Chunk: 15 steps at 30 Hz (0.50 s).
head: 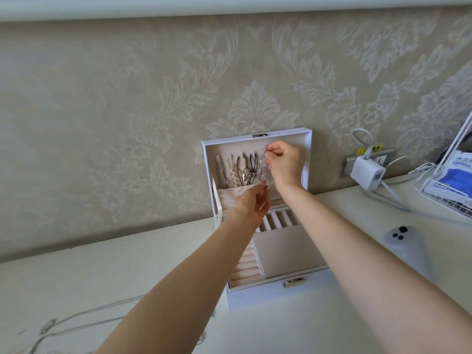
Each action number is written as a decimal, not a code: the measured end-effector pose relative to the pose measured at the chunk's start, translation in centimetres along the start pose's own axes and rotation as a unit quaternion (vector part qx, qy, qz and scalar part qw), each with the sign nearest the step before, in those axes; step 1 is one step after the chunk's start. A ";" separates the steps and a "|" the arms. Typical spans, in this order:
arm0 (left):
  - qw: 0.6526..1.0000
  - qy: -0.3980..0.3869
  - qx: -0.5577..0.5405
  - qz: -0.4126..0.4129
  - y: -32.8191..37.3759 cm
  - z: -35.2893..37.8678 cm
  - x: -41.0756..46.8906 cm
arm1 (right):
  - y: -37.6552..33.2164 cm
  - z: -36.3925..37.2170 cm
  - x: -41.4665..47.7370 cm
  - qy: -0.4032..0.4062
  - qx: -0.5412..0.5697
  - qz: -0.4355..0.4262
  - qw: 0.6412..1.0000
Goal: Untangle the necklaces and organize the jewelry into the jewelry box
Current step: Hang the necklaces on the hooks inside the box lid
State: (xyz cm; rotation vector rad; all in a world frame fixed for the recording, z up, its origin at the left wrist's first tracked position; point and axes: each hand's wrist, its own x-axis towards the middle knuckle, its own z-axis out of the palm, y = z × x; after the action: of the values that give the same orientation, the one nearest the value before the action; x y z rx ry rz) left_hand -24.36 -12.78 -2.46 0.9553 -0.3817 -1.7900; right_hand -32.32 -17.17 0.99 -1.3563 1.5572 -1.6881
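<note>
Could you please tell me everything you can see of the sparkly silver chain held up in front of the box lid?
The sparkly silver chain is thin, metal by its look, with pinkish glints. It hangs nearly upright, stretched between two grips: the right hand pinches its top end, the left hand its bottom end. It lies before the beige lining of the white jewelry box's open lid, right of the other hung necklaces.

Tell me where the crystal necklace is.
Head view, centre: the necklace hangs against the box lid, right of the other hung necklaces, pinched by the right hand above and left hand below.
</note>
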 end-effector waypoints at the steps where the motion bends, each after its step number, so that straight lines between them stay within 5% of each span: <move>1: 1.000 0.002 -0.020 -0.008 -0.1 -0.1 0.0 | 0.0 0.1 0.1 -0.002 -0.015 -0.013 1.000; 9: 0.998 0.016 0.039 -0.036 -0.5 0.8 -0.4 | -0.8 -0.3 0.5 -0.034 -0.151 -0.097 0.983; 15: 0.995 0.031 0.070 -0.057 -0.6 1.2 -0.4 | -0.8 0.3 0.5 -0.013 -0.121 -0.030 0.992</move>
State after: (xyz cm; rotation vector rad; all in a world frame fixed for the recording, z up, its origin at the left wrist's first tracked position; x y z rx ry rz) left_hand -25.63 -12.36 -1.92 1.1472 -0.4250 -1.8509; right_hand -32.00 -17.50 1.89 -1.5514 1.7677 -1.5466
